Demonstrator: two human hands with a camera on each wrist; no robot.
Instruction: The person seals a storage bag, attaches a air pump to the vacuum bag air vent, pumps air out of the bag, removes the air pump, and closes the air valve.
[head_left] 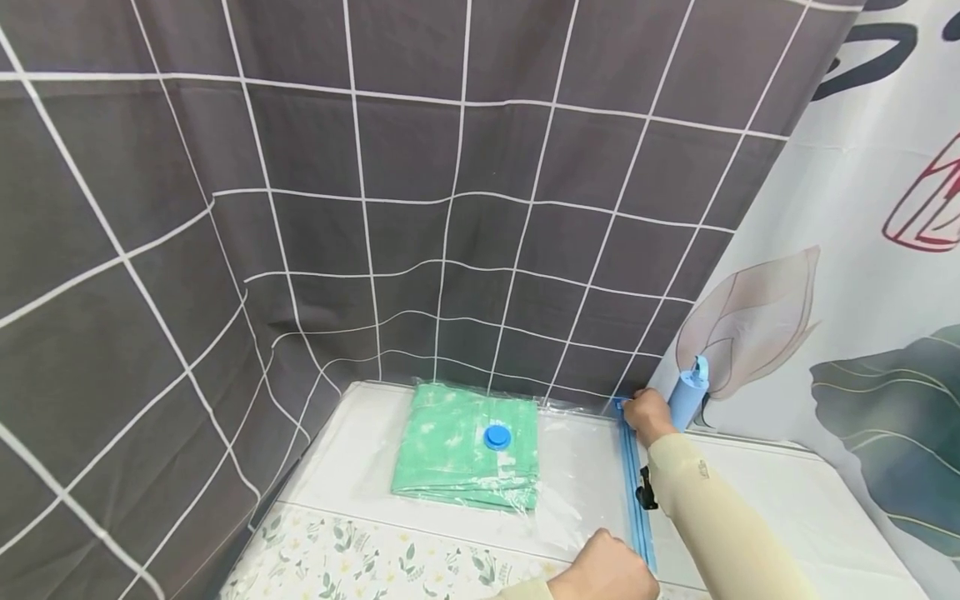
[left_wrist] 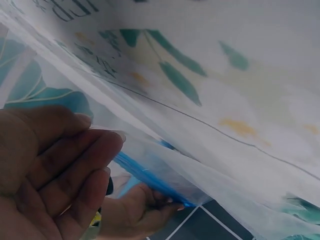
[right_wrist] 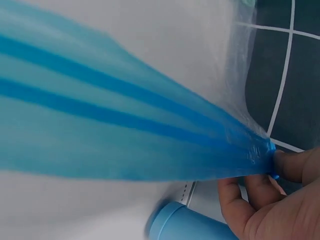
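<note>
From my seat on the feeds, the clear bag lies near the far edge of the surface, its folded green cloth inside toward the far left corner and its blue strip on the right-hand side, running from the far edge toward the near one. My right hand has thumb and fingers closed in a pinch on the small blue clip at the strip's far end. My left hand is beside the near end with its fingers bent inward; the left wrist view shows film close by the fingertips, but I cannot tell whether they grip it. That is my first worry: if the near end is loose, a pull along the strip could drag the whole bag, cloth and all, or buckle the plastic. The clip sits right at the strip's end, so I judge that a sideways tug could slip it off or leave it riding crooked, with a gap behind it. The film looks wrinkled near that end, and a fold caught in the track would do the same harm. The light blue cylinder stands tilted just beside my right wrist near the far edge; a careless elbow could knock it over. The blue valve sits on top of the cloth, well apart from both hands, so I expect no trouble there.
</note>
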